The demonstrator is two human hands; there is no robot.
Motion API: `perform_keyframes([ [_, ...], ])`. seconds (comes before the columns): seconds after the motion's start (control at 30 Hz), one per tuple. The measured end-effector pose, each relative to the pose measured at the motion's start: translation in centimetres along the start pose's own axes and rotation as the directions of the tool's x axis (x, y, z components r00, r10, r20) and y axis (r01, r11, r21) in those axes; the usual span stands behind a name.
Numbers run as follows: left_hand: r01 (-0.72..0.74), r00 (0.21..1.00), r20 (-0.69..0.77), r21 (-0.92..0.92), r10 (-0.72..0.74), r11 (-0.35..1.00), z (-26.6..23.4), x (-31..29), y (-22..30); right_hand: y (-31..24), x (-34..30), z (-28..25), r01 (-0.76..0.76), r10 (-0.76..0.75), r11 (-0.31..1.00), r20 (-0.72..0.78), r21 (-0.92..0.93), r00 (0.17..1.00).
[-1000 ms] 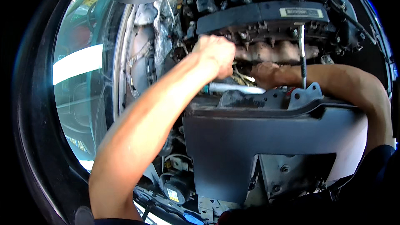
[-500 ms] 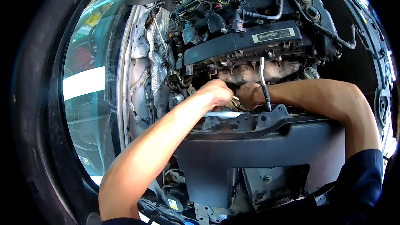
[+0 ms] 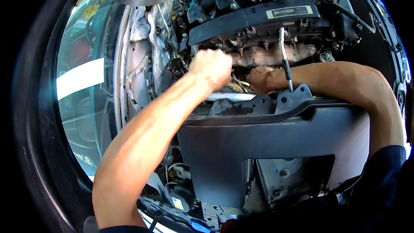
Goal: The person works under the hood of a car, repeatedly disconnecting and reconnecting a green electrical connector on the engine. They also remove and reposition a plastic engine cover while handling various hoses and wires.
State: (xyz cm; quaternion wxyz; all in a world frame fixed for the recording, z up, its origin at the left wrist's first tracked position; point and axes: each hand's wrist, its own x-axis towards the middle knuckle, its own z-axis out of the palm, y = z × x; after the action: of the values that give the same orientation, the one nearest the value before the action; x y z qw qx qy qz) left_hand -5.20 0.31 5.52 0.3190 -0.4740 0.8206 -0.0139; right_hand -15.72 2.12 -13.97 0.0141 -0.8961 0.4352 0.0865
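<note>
Left hand (image 3: 211,69) and right hand (image 3: 260,80), both curled, flank thin pale strands (image 3: 243,83) near the brown manifold (image 3: 274,55); whether either pinches anything cannot be told.

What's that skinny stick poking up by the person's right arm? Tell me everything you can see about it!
The stick is thin, with a pale, shiny upper part that looks like metal and a black lower part, like a sleeve. It bends slightly partway up and stands nearly upright, leaning a bit left. It crosses in front of the right forearm; whether they touch, I can't tell. Its bottom disappears at the dark bracket, so how it's attached is hidden. Nobody holds it.
</note>
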Motion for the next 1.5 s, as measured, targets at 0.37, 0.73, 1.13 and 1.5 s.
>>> perform_keyframes([
  [0.37, 0.13, 0.929, 0.369, -0.355, 0.011, 0.926, -0.7, -0.2, 1.7, 0.9, 0.3, -3.5, 0.029, -0.133, 0.948, 0.311, 0.317, 0.941],
  [0.73, 0.434, 0.9, 0.365, -0.718, -0.237, 0.543, 2.4, 1.6, 1.1, 2.9, 1.5, -0.5, 0.16, -0.307, 0.866, 0.251, 0.473, 0.918],
  [1.13, 0.202, 0.911, 0.411, -0.389, -0.026, 0.899, 2.6, -0.5, 0.4, 1.6, 0.6, -3.4, 0.186, -0.281, 0.929, 0.281, 0.32, 0.918],
  [1.5, 0.236, 0.963, 0.245, -0.569, -0.111, 0.788, 2.1, -1.7, -0.9, 7.4, 1.8, -5.5, -0.169, -0.44, 0.795, 0.746, 0.582, 0.501],
])
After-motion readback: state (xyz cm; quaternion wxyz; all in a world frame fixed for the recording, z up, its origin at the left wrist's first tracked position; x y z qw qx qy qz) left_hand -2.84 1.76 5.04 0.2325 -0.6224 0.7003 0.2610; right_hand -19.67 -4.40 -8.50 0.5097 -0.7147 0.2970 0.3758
